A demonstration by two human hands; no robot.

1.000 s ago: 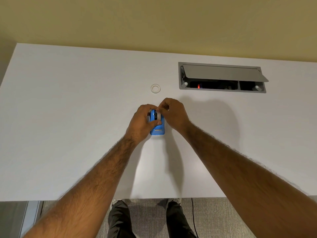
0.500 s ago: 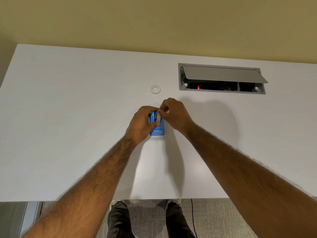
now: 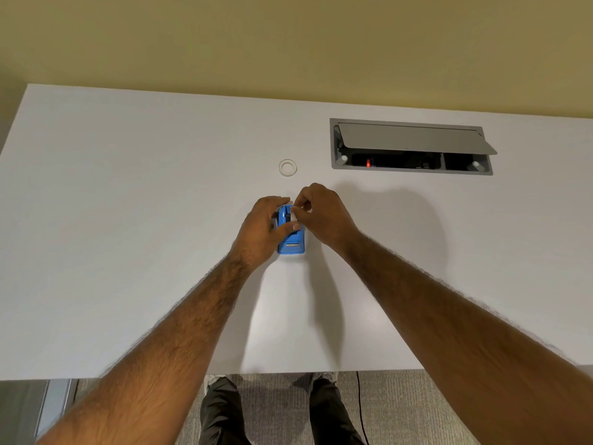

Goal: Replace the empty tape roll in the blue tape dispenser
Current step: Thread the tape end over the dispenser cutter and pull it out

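The blue tape dispenser [image 3: 291, 244] stands on the white table [image 3: 128, 220], its near end showing between my hands. My left hand [image 3: 261, 231] wraps around its left side and top, thumb across the body. My right hand [image 3: 324, 216] pinches a small white tape roll [image 3: 292, 215] at the dispenser's far end, in or just above the slot; I cannot tell which. A thin, empty white tape ring [image 3: 287, 167] lies flat on the table behind the hands.
A grey cable box [image 3: 410, 149] with its lid raised is set into the table at the back right. The table's near edge runs just above my legs [image 3: 221, 412] and the carpet.
My right hand has shifted slightly left and down, bringing the white roll closer onto the dispenser's far end. The left hand keeps its hold.
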